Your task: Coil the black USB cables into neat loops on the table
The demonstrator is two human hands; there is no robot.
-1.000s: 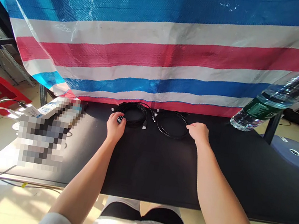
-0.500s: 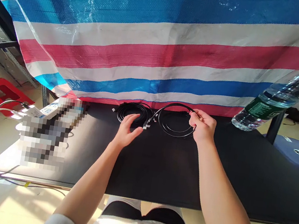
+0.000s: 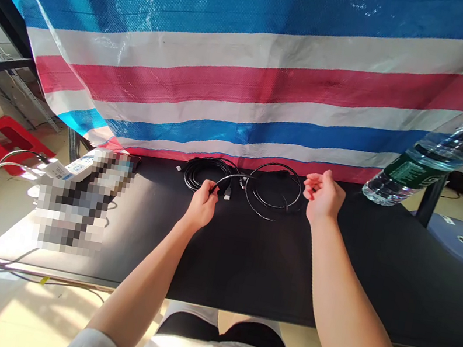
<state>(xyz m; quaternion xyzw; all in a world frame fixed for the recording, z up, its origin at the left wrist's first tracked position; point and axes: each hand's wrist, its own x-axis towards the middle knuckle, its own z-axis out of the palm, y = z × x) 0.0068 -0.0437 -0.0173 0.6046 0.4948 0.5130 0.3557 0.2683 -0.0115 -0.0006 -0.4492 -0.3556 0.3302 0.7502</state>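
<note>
My left hand (image 3: 201, 207) is closed around a black cable, gripping a stretch of it in front of the left coil. The loose loops of that black cable (image 3: 270, 205) lie to the right, spread on the black table. My right hand (image 3: 323, 198) is just right of these loops, apart from them, with its fingers loosely curled and parted, holding nothing. Behind my left hand rests a second coil of black cable (image 3: 193, 173), partly hidden by the hand. A pale connector plug (image 3: 227, 193) lies between the two coils.
A striped plastic sheet (image 3: 228, 84) hangs at the back of the black table (image 3: 242, 270). On the right stands a water bottle (image 3: 419, 163). A white power strip (image 3: 82, 163) and a blurred-out object (image 3: 79, 207) are on the left. A red stool (image 3: 1, 141) is beyond.
My left hand has closed on the cable. My right hand has let go of the loops and moved slightly right. The loops have dropped looser onto the table.
</note>
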